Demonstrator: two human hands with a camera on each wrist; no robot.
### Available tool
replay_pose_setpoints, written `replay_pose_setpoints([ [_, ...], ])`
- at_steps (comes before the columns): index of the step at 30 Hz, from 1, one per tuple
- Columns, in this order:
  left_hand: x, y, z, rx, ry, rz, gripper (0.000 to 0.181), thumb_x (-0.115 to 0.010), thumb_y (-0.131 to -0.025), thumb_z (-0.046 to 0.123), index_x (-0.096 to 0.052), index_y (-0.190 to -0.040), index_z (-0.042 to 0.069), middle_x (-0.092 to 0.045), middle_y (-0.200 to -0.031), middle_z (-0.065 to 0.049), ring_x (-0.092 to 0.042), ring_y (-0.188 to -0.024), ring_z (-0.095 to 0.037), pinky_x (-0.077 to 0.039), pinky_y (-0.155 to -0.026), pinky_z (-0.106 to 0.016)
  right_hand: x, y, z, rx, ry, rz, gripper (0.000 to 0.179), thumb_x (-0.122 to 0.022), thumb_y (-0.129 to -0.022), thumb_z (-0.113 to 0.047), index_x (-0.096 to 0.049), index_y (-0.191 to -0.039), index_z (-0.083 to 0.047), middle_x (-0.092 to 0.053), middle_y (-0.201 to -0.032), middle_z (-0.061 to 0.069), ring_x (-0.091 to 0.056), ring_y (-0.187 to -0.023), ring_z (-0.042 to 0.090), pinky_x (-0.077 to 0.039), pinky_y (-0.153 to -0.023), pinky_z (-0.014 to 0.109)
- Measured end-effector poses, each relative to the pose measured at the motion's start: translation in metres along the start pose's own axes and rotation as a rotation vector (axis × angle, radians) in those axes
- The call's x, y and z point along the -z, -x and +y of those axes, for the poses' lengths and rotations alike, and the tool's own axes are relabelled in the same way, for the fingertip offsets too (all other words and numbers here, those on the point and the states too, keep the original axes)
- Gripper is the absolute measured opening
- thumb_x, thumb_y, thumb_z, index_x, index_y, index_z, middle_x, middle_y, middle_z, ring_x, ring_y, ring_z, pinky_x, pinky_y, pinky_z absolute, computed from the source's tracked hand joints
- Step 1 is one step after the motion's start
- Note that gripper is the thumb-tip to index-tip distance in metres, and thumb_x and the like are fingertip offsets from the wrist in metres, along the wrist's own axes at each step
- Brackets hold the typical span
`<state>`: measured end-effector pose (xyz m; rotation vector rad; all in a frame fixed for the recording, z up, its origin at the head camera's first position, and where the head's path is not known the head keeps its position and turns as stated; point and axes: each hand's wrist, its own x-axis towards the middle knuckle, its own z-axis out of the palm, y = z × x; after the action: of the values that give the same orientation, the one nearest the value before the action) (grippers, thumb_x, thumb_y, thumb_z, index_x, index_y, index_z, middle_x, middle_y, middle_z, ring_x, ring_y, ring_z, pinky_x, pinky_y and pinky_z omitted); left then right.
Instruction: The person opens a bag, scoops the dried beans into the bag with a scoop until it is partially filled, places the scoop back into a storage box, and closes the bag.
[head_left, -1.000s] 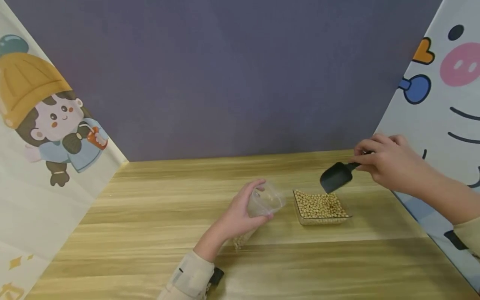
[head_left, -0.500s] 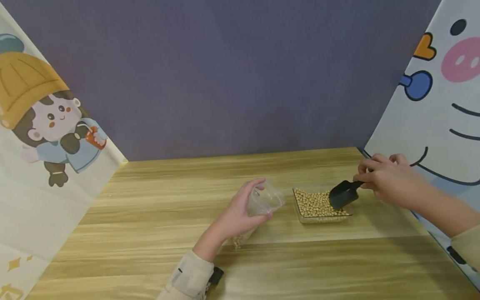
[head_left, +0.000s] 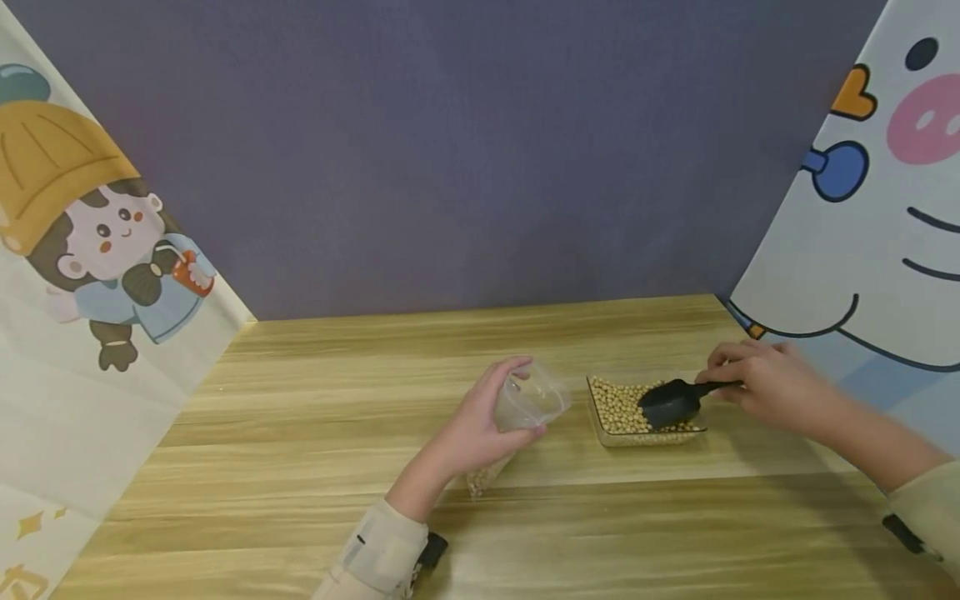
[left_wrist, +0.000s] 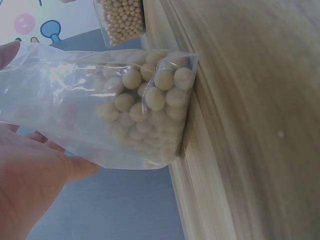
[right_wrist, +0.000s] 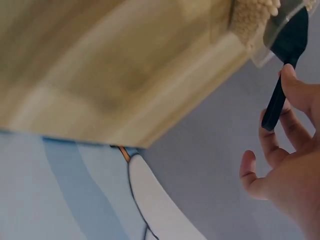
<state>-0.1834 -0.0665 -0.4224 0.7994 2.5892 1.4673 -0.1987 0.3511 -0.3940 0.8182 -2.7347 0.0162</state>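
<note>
My left hand grips the top of a clear plastic bag, fingers and thumb spread round its wide mouth. Pale round beans, soybeans by their look, fill the bottom of the bag, which stands on the tabletop in the left wrist view. To the right, a clear rectangular container holds many more soybeans. My right hand pinches the handle of a black scoop, whose blade dips into those beans. In the right wrist view the thumb presses the scoop's handle.
The wood-grain table ends at a dark grey back panel. Cartoon-printed side panels rise at left and right, the right one close by my right forearm.
The scoop has come down from above the container into the beans and slid left, the right hand lowering with it. My left hand and the bag stay put.
</note>
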Motion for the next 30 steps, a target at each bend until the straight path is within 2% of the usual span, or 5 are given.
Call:
replay_pose_setpoints([
  [4, 0.000, 0.000, 0.001, 0.008, 0.001, -0.003, 0.089, -0.085, -0.088, 0.029, -0.036, -0.163, 0.030, -0.049, -0.156, -0.003, -0.059, -0.128, -0.024, -0.059, -0.099, -0.041, -0.010, 0.006, 0.000, -0.077, -0.134, -0.047, 0.025, -0.089, -0.083, -0.017, -0.085, -0.108, -0.019, -0.073, -0.107, 0.000, -0.059, -0.076, 0.004, -0.043, -0.059, 0.028],
  [8, 0.000, -0.001, 0.001, 0.009, 0.003, -0.005, 0.089, -0.085, -0.088, 0.028, -0.037, -0.163, 0.028, -0.050, -0.156, -0.003, -0.059, -0.128, -0.024, -0.058, -0.100, -0.041, -0.019, 0.012, -0.001, -0.125, -0.263, -0.023, 0.025, -0.088, -0.084, -0.014, -0.085, -0.108, -0.015, -0.073, -0.105, 0.002, -0.054, -0.072, -0.007, -0.042, -0.056, 0.022],
  [15, -0.001, -0.001, 0.002, 0.010, 0.000, -0.004, 0.089, -0.085, -0.088, 0.028, -0.037, -0.163, 0.026, -0.050, -0.156, -0.006, -0.059, -0.128, -0.024, -0.057, -0.101, -0.041, -0.026, 0.009, -0.013, -0.212, -0.418, -0.077, 0.025, -0.085, -0.088, -0.018, -0.084, -0.113, -0.014, -0.074, -0.108, 0.002, -0.055, -0.074, -0.007, -0.042, -0.058, 0.023],
  [21, -0.001, 0.001, 0.002, 0.019, 0.003, 0.002, 0.088, -0.085, -0.088, 0.027, -0.037, -0.163, 0.028, -0.050, -0.156, -0.005, -0.060, -0.127, -0.024, -0.058, -0.102, -0.040, -0.025, -0.003, -0.024, -0.232, -0.467, -0.140, 0.025, -0.083, -0.092, -0.023, -0.083, -0.116, -0.015, -0.074, -0.114, 0.003, -0.060, -0.083, -0.004, -0.048, -0.063, 0.024],
  [30, 0.000, 0.000, 0.000, 0.009, -0.005, 0.001, 0.089, -0.084, -0.088, 0.029, -0.037, -0.163, 0.027, -0.051, -0.156, -0.004, -0.061, -0.126, -0.023, -0.059, -0.099, -0.039, -0.027, -0.010, -0.028, -0.209, -0.474, -0.134, 0.025, -0.084, -0.090, -0.017, -0.084, -0.115, -0.016, -0.074, -0.113, 0.003, -0.061, -0.089, 0.006, -0.048, -0.064, 0.025],
])
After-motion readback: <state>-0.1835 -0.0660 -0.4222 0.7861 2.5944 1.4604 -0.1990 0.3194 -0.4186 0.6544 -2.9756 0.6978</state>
